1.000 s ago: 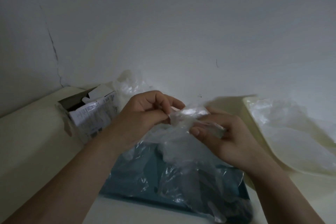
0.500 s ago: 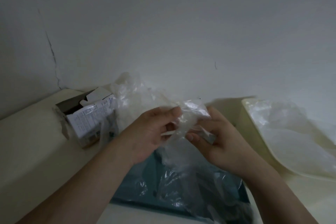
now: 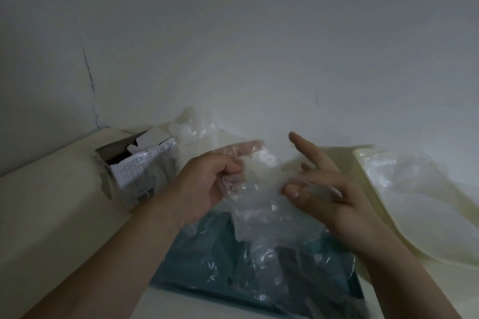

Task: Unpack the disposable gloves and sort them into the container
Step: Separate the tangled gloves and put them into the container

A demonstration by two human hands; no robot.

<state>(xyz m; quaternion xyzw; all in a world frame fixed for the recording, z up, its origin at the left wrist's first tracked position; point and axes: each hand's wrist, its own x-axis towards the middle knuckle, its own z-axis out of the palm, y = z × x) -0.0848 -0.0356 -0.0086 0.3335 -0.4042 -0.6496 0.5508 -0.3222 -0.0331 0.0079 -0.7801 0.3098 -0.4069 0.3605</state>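
A thin clear disposable glove (image 3: 259, 171) is stretched between my hands above a teal container (image 3: 207, 254). My left hand (image 3: 207, 181) grips the glove's left part, its fingers curled with the film draped over them. My right hand (image 3: 318, 184) pinches the right part between thumb and middle fingers, while its index finger points up. More clear gloves (image 3: 272, 254) lie crumpled in the teal container below. The opened white cardboard glove box (image 3: 140, 171) stands at the left, with more film bunched behind it (image 3: 191, 129).
A cream tray (image 3: 363, 163) with clear gloves (image 3: 420, 189) spread in it sits at the right. Everything rests on a cream tabletop (image 3: 46, 215) against a grey-white wall with a crack at the left.
My hands have drawn apart, spreading the glove wider between them. My right index finger has lifted off the film and points upward.
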